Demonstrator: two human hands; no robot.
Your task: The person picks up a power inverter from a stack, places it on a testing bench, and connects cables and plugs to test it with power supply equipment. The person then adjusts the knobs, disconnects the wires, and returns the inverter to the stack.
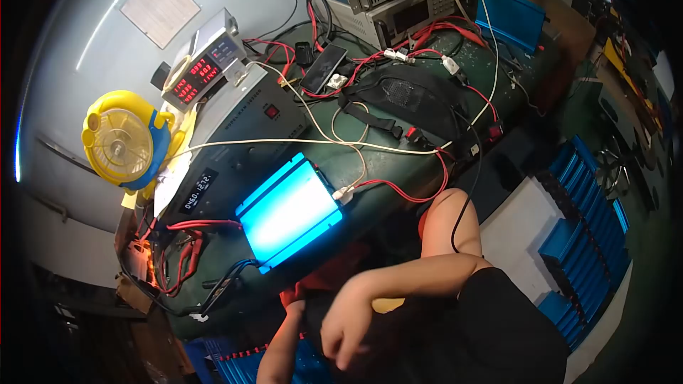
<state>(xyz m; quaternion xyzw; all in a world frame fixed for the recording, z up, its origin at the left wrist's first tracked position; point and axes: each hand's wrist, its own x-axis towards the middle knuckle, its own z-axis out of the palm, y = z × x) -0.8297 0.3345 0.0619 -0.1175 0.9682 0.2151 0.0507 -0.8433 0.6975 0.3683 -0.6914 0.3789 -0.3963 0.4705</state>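
Note:
My right hand [347,323] hangs over my lap, back of the hand up and fingers loosely bent and slightly apart; I see nothing held. Close beside it, to the left, is my left hand [292,302], mostly in shadow against something dark red, its fingers not clear. Above both hands, on the green bench, lies a blue metal-cased box [288,217], its top glaring white. A white plug [344,195] sits at its right side. Red cables [203,225] run into its left side, and black cables [231,282] lie by its lower corner.
Behind the box stands a grey power unit [245,117] with a red-digit meter [201,71] on top. A yellow fan [121,139] is at the left. A black pouch [407,103], a phone [324,70] and tangled leads lie farther back. Blue finned housings [587,252] are stacked at right.

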